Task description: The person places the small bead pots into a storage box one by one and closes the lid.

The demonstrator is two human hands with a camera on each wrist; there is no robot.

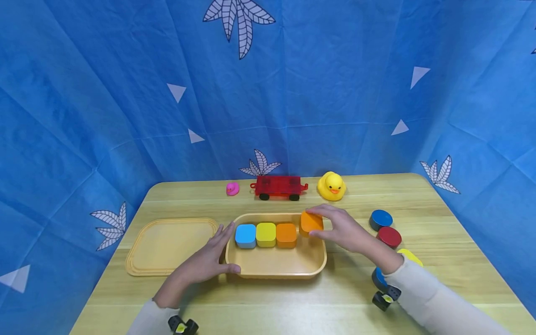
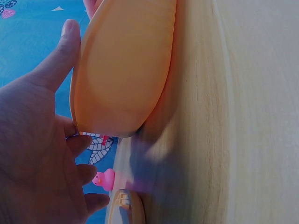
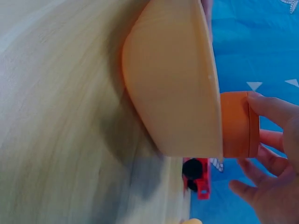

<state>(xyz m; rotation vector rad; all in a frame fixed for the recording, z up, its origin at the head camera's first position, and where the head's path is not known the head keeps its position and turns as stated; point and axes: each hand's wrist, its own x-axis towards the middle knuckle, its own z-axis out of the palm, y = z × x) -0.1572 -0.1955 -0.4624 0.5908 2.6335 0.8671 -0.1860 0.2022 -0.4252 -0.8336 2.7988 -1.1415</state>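
Note:
A beige plastic tub (image 1: 276, 269) stands mid-table. Inside it sit small rounded-square boxes in a row: a blue box (image 1: 245, 236), a yellow box (image 1: 265, 235) and an orange box (image 1: 286, 236). My right hand (image 1: 341, 228) grips a second orange box (image 3: 235, 123) between thumb and fingers at the tub's back right corner; a seam near its top shows in the right wrist view. The lower part of that box is hidden by the tub wall. Fairly straight and spread, the fingers of my left hand (image 1: 209, 256) touch the tub's left end, thumb at the front corner.
Left of the tub lies a beige lid (image 1: 171, 246). Along the back stand a pink duck (image 1: 232, 188), a red toy wagon (image 1: 278, 186) and a yellow duck (image 1: 331, 187). Blue (image 1: 381, 219), red (image 1: 389, 237) and yellow pieces lie by the right forearm, partly covered.

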